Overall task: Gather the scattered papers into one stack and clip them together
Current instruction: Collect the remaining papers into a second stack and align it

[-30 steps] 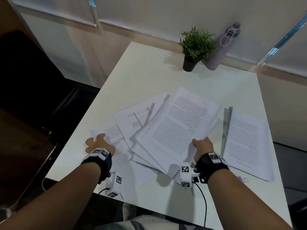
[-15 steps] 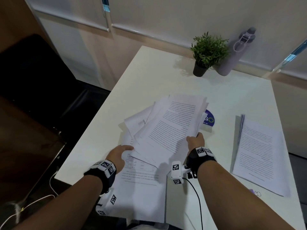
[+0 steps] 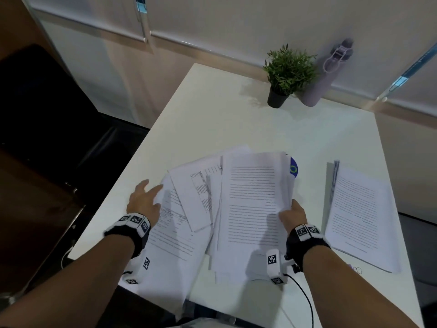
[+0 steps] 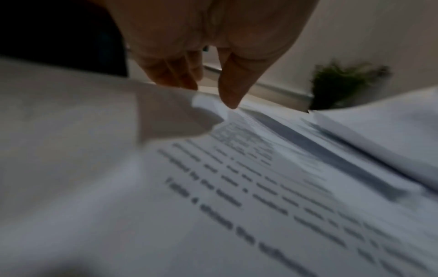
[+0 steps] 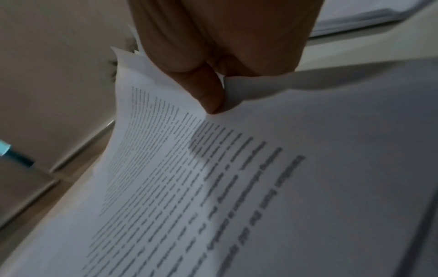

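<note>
A loose sheaf of printed papers lies fanned on the white table, its near end hanging over the front edge. My right hand pinches the sheaf's right edge, thumb on top of the papers and fingers hidden below. At the sheaf's left edge my left hand reaches with straight, spread fingers. In the left wrist view the left hand hovers at a lifted corner of the papers. A separate neat stack lies to the right.
A blue disc peeks out from under the sheaf's far right corner. A potted plant and a lilac bottle stand at the table's far edge. A small purple item with a wire ring lies by the right stack's near corner.
The fanned sheets have been drawn closer together and turned straighter. My left hand has slid forward along the left edge and opened its fingers. The right hand keeps its pinch.
</note>
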Demonstrator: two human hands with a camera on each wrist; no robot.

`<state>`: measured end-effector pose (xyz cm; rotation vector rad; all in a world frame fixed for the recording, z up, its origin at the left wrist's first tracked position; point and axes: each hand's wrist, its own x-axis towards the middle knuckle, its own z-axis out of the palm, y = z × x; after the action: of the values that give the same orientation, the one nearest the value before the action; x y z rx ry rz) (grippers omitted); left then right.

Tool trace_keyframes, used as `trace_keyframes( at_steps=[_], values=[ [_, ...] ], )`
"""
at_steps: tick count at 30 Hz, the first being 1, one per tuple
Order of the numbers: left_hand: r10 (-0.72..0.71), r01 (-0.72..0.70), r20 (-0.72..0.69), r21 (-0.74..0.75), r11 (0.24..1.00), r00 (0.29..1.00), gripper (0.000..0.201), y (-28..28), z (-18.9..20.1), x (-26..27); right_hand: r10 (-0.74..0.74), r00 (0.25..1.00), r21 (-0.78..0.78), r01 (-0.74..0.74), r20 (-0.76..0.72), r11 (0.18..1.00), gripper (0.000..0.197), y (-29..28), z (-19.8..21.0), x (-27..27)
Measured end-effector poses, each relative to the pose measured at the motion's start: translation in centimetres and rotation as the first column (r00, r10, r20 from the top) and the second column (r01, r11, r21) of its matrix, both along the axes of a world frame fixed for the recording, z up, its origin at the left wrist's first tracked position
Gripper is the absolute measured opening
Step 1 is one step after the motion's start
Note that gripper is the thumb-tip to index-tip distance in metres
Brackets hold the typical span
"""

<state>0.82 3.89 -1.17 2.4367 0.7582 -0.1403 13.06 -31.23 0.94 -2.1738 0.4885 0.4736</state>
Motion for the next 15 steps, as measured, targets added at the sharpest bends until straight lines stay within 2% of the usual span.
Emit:
trace_keyframes(
  at_steps=[2, 4, 5, 7, 11, 13, 15],
  values=[
    [-0.205, 0.212, -0.061, 0.160, 0.964, 0.977, 0.059, -1.5, -0.1, 0.5, -0.072, 0.997, 0.031, 0.072, -0.009, 0.997, 0.026, -0.9, 0.1, -0.1],
    [-0.399, 0.435, -0.195, 0.200, 0.878, 0.896, 0.066, -3.0, -0.6, 0.8, -0.104, 0.994, 0.047, 0.105, -0.013, 0.993, 0.029, -1.5, 0.2, -0.1],
    [-0.444, 0.496, -0.260, 0.189, 0.848, 0.858, 0.068, -3.6, -0.8, 0.8, -0.100, 0.995, 0.046, 0.101, -0.015, 0.994, 0.030, -1.7, 0.4, -0.1],
    [-0.453, 0.515, -0.322, 0.140, 0.846, 0.831, 0.068, -4.4, -1.1, 0.9, -0.087, 0.996, 0.038, 0.088, -0.018, 0.995, 0.033, -2.0, 0.8, 0.1],
    [-0.440, 0.505, -0.344, 0.123, 0.854, 0.829, 0.068, -6.5, -0.2, 0.9, -0.076, 0.997, 0.019, 0.077, -0.012, 0.997, 0.030, -2.6, 1.2, 0.3],
    [-0.421, 0.474, -0.324, 0.105, 0.874, 0.847, 0.054, -7.4, 0.3, 0.9, -0.085, 0.996, 0.024, 0.085, -0.014, 0.996, 0.028, -2.8, 1.4, 0.2],
    [-0.329, 0.349, -0.190, 0.078, 0.934, 0.925, 0.030, -7.8, 0.8, 0.9, -0.093, 0.995, 0.038, 0.094, -0.028, 0.995, 0.028, -2.9, 1.3, -0.1]
  ],
)
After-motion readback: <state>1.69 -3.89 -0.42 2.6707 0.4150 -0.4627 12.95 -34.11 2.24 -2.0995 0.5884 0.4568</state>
